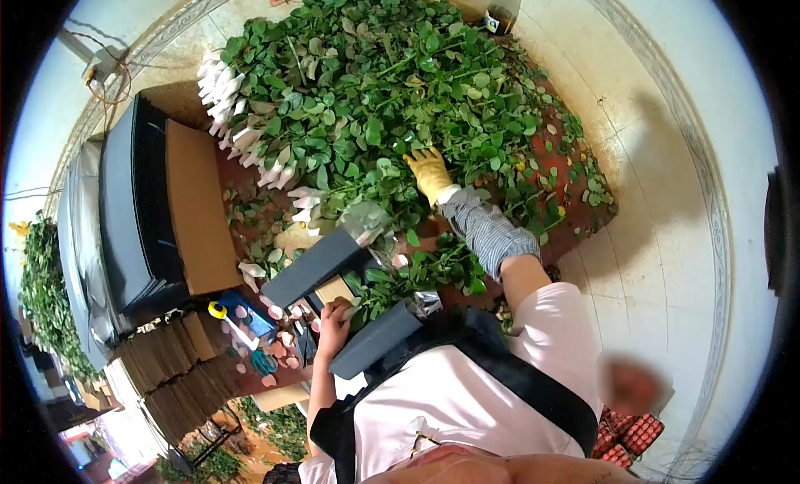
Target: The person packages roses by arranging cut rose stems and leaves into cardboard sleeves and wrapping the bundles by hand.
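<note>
My right hand (430, 174), in a yellow glove with a grey striped sleeve above it, reaches onto a big heap of leafy flower stems (358, 92). Its fingers are spread over the leaves. Many stems end in white wrapped heads (218, 88) along the heap's left side. My bare left hand (335, 319) is low, beside a brown cardboard piece (333, 290) between two dark grey boxes. Its fingers are curled near a leafy bunch (417, 274); what they hold is hidden. One dark box (312, 267) lies beyond that hand, another dark box (377, 341) against my body.
Left of the heap stand large dark sheets (137, 209) and a brown board (198, 209). Teal-handled scissors (263, 363), a yellow-and-white tool (232, 324), a blue box (250, 314) and loose petals lie near my left hand. Stacked cardboard (171, 359) sits lower left; a bottle (503, 10) stands far right.
</note>
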### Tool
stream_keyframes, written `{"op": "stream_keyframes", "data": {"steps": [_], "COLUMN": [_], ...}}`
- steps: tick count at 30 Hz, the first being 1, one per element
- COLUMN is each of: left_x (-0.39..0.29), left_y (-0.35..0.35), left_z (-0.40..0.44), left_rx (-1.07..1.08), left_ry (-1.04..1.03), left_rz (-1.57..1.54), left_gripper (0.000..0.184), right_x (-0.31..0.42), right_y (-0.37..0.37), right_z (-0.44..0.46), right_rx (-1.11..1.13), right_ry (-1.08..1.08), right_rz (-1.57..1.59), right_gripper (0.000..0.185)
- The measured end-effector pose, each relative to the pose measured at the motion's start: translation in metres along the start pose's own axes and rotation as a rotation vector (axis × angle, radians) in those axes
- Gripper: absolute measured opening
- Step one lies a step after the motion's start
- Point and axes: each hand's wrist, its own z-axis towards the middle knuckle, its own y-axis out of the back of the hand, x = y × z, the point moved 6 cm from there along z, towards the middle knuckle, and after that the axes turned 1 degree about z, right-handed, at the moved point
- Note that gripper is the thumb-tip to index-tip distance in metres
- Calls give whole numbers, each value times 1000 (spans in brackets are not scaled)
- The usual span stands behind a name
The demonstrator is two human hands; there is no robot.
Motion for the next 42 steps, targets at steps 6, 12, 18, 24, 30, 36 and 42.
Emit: {"op": "stream_keyframes", "data": {"steps": [6,12,18,24,30,36,42], "left_x": [-3,-4,-5,-4,-8,-4,-9], "left_y": [3,4,4,8,6,4,5], "left_z": [-4,-3,-3,-1,-4,-3,-3], "left_rx": [-50,12,17,19,-20,-31,-33], "left_ry": [0,35,33,32,30,-27,-38], "left_rz": [-46,10,-9,16,11,-11,-15], "left_gripper": [32,30,31,32,35,35,38], "right_x": [-18,-8,71,56,69,17,63], "right_y": [-5,78,180,130,114,81,257], "right_z": [7,34,112,198,89,72,26], "right_rx": [-200,-36,-698,-22,-79,-289,-631], "right_ry": [103,-138,327,-56,-69,78,245], "right_rz": [166,342,213,-166,-271,19,143], "right_gripper": [42,49,52,36,62,53,45]}}
